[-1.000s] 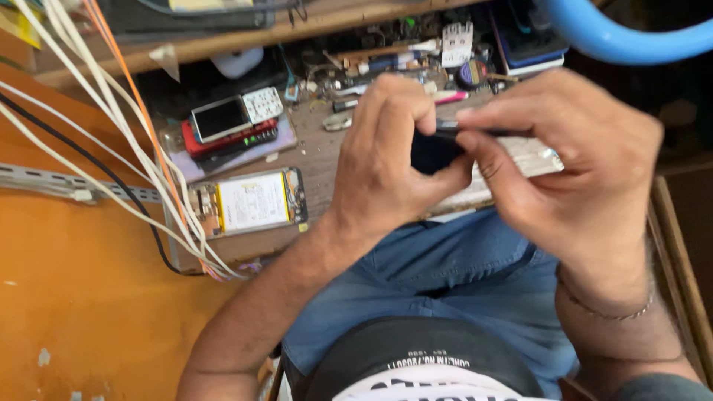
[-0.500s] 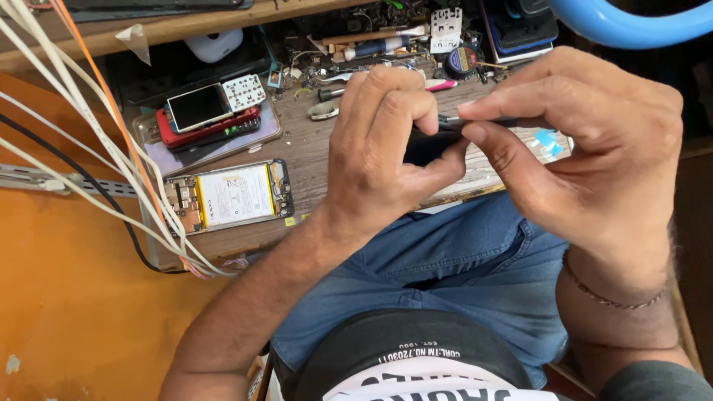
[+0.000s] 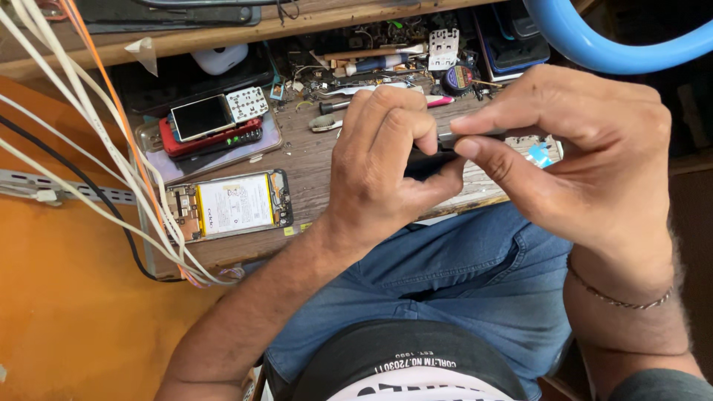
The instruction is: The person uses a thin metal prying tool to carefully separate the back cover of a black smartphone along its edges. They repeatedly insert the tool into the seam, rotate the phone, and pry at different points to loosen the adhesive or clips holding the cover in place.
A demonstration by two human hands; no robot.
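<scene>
A small dark device (image 3: 425, 162) held level above the wooden bench edge, a thin metal tool (image 3: 475, 135) against its top

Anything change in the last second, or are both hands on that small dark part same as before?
Little changed. The left hand and right hand keep pinching the small dark part, the right hand's fingertips staying at its end; nothing was let go. The view drifted slightly. The opened phone and the stacked phones on the wooden bench stayed put.
</scene>
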